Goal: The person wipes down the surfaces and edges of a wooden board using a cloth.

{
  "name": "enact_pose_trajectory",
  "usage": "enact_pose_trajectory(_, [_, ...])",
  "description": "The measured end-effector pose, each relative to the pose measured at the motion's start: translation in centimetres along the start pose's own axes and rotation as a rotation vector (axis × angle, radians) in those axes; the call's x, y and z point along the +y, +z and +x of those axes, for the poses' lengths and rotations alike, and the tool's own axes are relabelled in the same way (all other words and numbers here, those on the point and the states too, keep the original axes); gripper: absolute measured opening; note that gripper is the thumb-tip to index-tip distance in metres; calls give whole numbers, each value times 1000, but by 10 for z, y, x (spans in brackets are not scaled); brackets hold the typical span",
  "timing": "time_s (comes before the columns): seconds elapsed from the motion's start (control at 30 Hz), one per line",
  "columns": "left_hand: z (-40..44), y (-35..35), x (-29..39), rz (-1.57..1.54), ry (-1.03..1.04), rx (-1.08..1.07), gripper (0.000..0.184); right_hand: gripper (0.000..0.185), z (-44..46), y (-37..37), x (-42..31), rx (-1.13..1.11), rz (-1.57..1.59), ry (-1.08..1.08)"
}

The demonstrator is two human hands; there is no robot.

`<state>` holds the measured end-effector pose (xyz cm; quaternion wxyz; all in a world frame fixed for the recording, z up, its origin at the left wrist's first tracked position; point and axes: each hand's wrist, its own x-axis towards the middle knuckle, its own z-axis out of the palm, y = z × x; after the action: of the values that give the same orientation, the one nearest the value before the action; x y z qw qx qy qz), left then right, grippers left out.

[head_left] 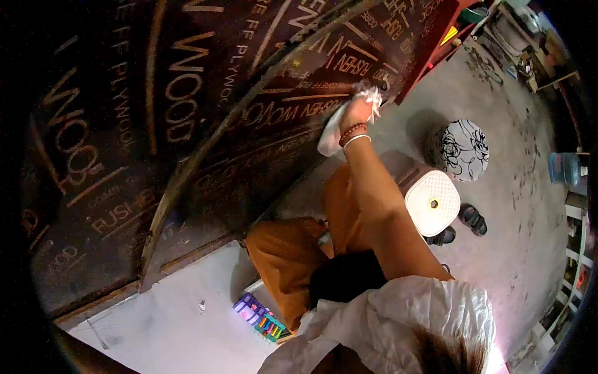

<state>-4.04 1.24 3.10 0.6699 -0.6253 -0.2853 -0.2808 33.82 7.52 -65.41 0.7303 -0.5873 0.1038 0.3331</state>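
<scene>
A crumpled white cloth, thin and frayed-looking at its far end, was at the upper centre of the frame, against or close to the dark board whose pale lettering filled the upper left. The right hand gripped it in a bunch, cloth showing on either side, though how far the fingers were bent could not be told. Right of the arm sat a white-topped stool and a round patterned stool, with dark sandals beside the white one.
</scene>
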Motion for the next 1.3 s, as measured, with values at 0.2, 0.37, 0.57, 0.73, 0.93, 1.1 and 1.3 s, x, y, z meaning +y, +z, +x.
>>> enact_pose_trajectory(0.2, [-1,-3,3,48,-15,-58,79,36,-61,-2,-2,-14,-130,34])
enact_pose_trajectory(0.37, [1,0,-9,27,0,-69,79,29,-180,17,-18,-229,138,-4])
enact_pose_trajectory(0.57, [-3,-3,3,21,-49,-82,77,50,-155,16,22,-162,-76,-145])
enact_pose_trajectory(0.73, [2,0,-11,15,-20,-74,75,43,-55,16,97,190,-299,-250])
enact_pose_trajectory(0.93, [-1,-5,-5,38,-65,-68,77,28,-43,9,-7,16,-21,94])
enact_pose_trajectory(1.1, [-4,-1,5,126,-88,-52,78,39,-42,33,-89,-214,99,-516])
enact_pose_trajectory(1.3, [-3,1,-14,41,-20,-76,75,53,-25,41,-141,-124,-158,-1001])
